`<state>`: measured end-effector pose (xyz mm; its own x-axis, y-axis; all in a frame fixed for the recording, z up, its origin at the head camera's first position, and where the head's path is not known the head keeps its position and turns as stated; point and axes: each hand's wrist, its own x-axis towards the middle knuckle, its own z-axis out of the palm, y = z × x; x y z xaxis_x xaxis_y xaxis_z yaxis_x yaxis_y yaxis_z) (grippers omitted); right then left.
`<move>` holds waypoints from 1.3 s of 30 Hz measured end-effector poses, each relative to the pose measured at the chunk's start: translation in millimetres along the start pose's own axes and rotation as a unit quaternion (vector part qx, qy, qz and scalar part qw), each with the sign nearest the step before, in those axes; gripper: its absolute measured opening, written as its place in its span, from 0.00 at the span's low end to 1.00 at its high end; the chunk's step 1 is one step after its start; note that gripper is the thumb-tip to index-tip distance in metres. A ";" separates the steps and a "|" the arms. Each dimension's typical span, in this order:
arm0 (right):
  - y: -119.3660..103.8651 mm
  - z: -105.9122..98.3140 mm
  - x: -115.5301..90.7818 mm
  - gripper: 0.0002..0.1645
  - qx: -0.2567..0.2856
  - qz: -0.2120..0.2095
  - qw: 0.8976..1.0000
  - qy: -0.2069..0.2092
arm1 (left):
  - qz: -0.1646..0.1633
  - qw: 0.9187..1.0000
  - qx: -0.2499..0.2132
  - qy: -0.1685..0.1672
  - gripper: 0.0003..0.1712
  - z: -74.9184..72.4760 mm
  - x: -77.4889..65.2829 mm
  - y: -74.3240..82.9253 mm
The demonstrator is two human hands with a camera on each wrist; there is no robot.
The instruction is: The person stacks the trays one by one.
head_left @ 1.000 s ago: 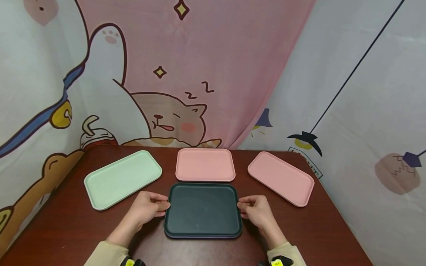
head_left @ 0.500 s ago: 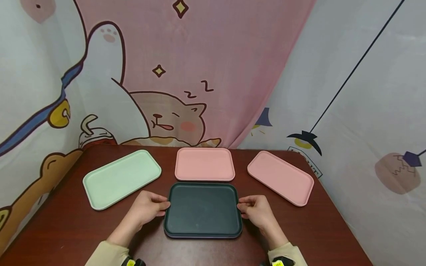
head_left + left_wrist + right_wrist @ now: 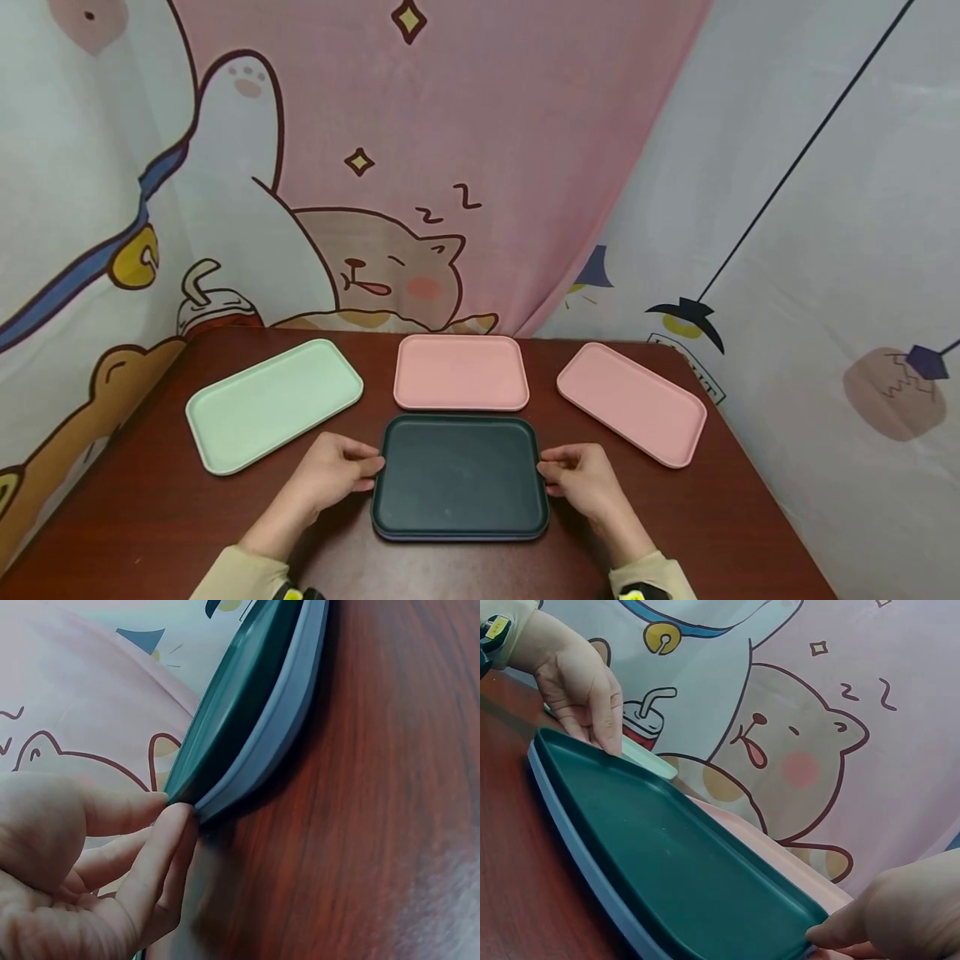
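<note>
A dark green rectangular tray (image 3: 460,477) lies near the middle of the table, stacked on a blue-grey tray (image 3: 281,724) whose edge shows beneath it in both wrist views. At the stack's left side my left hand (image 3: 333,471) pinches the green tray's rim, its fingertips close against the blue-grey edge. Opposite it, my right hand (image 3: 585,477) pinches the green tray's right rim between thumb and fingers. Whether the fingertips also hold the lower tray, I cannot tell. The stack appears flat, just in front of a pink tray (image 3: 461,372).
A mint green tray (image 3: 275,406) lies angled at the back left. Another pink tray (image 3: 632,404) sits angled at the back right. The brown table (image 3: 112,533) ends at a cartoon-printed curtain (image 3: 525,125) behind and on both sides.
The dark green tray and both hands have shifted very slightly to the right. Both hands keep their grip on its sides, and the other trays stay put.
</note>
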<state>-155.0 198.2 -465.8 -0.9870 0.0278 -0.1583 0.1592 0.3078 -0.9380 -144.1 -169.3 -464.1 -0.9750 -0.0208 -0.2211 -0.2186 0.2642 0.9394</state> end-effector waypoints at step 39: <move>-45.4 -16.3 130.3 0.20 -0.093 -0.052 0.994 -0.006 | -0.018 0.995 0.086 0.038 0.17 -11.1 119.8 51.4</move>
<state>-291.2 203.4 -438.9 -0.9974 -0.0242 -0.0682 0.0483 0.4799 -0.8760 -272.6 -168.9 -439.5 -0.9680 -0.1053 -0.2279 -0.2510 0.4232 0.8706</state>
